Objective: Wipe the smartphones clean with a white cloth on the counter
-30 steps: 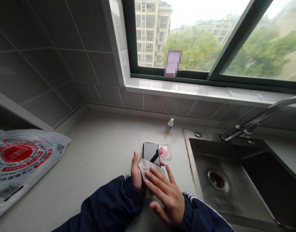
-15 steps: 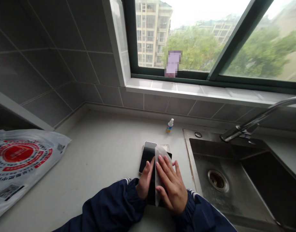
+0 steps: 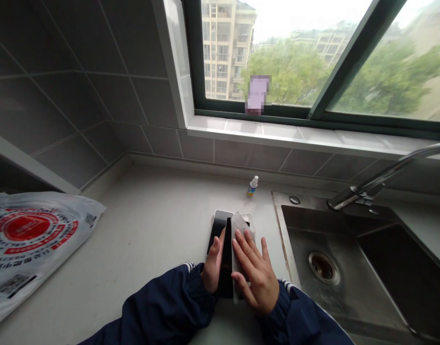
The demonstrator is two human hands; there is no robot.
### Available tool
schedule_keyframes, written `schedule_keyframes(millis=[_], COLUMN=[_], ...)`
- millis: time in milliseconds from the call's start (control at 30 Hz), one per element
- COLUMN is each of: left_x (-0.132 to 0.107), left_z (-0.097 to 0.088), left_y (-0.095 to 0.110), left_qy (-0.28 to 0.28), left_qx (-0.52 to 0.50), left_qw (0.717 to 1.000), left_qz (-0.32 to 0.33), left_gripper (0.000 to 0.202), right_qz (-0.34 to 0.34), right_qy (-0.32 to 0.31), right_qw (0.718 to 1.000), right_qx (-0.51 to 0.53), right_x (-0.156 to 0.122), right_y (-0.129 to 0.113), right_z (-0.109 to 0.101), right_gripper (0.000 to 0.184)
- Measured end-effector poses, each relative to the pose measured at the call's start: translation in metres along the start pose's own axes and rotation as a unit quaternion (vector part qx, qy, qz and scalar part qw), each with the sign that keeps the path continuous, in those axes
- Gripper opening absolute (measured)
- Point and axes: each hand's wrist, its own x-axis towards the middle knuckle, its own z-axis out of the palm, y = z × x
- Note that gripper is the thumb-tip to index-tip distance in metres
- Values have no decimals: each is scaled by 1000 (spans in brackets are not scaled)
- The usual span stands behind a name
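A black phone [image 3: 226, 280] is held up over the counter, its screen slanting, and my left hand [image 3: 212, 270] grips it along the left side. Against its right part lies a thin white wipe [image 3: 237, 220]. My right hand [image 3: 258, 278] presses the wipe to the phone with fingers stretched out and thumb low on it; its palm side is hidden. Just behind, a second phone [image 3: 222, 221] with a silver edge rests on the counter, partly covered by my left hand. A clear phone case [image 3: 249, 219] shows behind the wipe.
A small white spray bottle [image 3: 252, 187] stands on the counter [image 3: 162, 211] farther back. On the right is a steel sink [image 3: 295, 244] with a chrome faucet [image 3: 364, 189]. A printed plastic bag [image 3: 43, 235] lies at left, and a window sill [image 3: 277, 132] runs behind.
The held phone has tilted more steeply, and its far end has come up slightly. My right hand and the wipe have shifted a little with it. The spray bottle and bag stay put.
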Motion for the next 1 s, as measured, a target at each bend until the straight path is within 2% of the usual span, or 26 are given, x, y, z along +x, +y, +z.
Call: schedule_keyframes(millis=[100,200,300,433,533,633,767,867,1000], left_x=[3,7,9,10,10,10,5,2,-3], left_z=[-2,-7,-12,-16,-13,-7,-1,-3,-9], left_y=[7,17,25,30,30,25,12,3,-4], left_qy=[42,72,72,68,65,54,27,-21,-74], left_qx=[-11,-21,-19,-17,-24,-21,-6,25,76], left_qw=[999,996,994,996,994,995,998,999,994], left_qz=[-7,-43,-74,-54,-82,-86,-49,-23,-33], left_gripper=[63,74,86,80,83,81,69,62,60], right_qz=[-49,-90,-112,-122,-116,-101,-50,13,75], right_qy=[-15,-33,-26,-12,-7,-10,-4,6,28], right_qw=[999,995,992,990,992,995,999,999,996], right_qx=[0,25,55,65,51,16,-17,-29,-28], right_x=[0,1,2,2,3,2,1,0,1], right_y=[-6,-12,-16,-18,-16,-13,-7,-3,3], right_z=[-4,-8,-10,-13,-14,-13,-8,-5,-3], right_gripper=[61,59,52,47,46,48,56,62,66])
